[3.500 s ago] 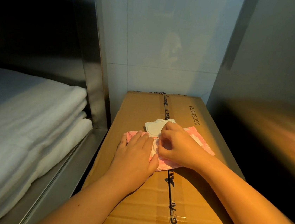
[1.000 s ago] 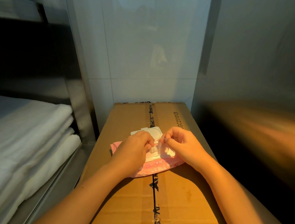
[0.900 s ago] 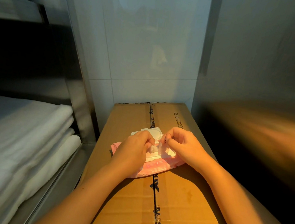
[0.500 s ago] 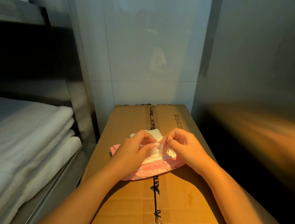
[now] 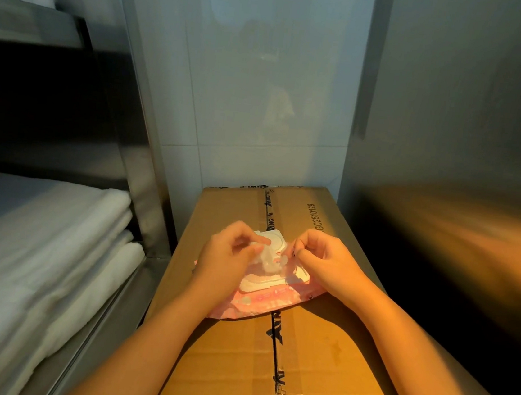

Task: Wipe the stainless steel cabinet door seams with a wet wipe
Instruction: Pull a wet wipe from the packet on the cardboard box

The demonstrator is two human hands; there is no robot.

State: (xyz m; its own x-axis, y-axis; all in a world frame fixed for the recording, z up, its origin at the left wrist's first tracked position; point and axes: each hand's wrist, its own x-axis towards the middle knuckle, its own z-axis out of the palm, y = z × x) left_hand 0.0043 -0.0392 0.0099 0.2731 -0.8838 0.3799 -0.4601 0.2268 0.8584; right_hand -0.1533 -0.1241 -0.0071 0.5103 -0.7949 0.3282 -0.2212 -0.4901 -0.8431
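The pack (image 5: 260,301) lies crosswise between the box's (image 5: 314,366) long edges. The left hand (image 5: 230,255) pinches the lid (image 5: 277,241), and the right hand (image 5: 326,263) (fingers curled) pinches the wipe (image 5: 269,261). Both are equally near.

A pink wipe pack (image 5: 259,307) lies on a taped cardboard box (image 5: 306,381), its white lid (image 5: 275,239) flipped open. The left grip (image 5: 226,258) pinches a white wipe (image 5: 267,258) rising from the opening. The right grip (image 5: 326,263), fingers curled, pinches the pack's edge just beside it. Folded white towels (image 5: 37,237) lie on the shelf (image 5: 100,309) to the left, and a steel cabinet (image 5: 456,122) stands on the right.
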